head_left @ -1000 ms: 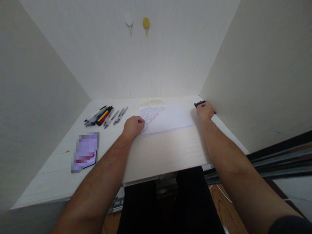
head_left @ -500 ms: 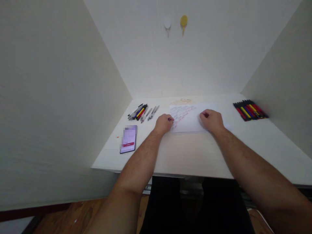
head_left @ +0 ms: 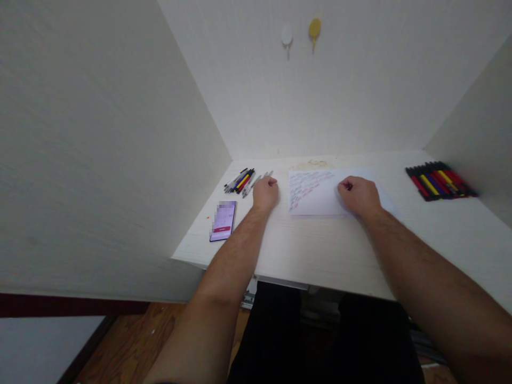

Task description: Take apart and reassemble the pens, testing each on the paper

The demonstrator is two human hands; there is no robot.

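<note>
A white sheet of paper [head_left: 320,205] lies on the table, with slanting rows of grey and red marks across its upper left part. My right hand [head_left: 360,197] rests on the paper's right side, curled into a fist with nothing showing in it. Left of the paper, apart from its edge, my left hand [head_left: 265,193] is also closed in a fist, and no object shows in its fingers. It partly covers a few grey pens [head_left: 250,186]. Beyond these, a bunch of pens [head_left: 242,181] in black, yellow, red, blue and clear lies at the left.
A phone [head_left: 224,221] with a lit screen lies at the table's left. At the far right sits a row of black, red, yellow and blue pens [head_left: 440,181]. White panels enclose the table [head_left: 312,245]; a white hook [head_left: 287,36] and a yellow hook [head_left: 314,29] are on the back one.
My left hand has moved left, off the paper's edge and over to the grey pens. My right hand stays closed on the paper. The camera view has shifted slightly.
</note>
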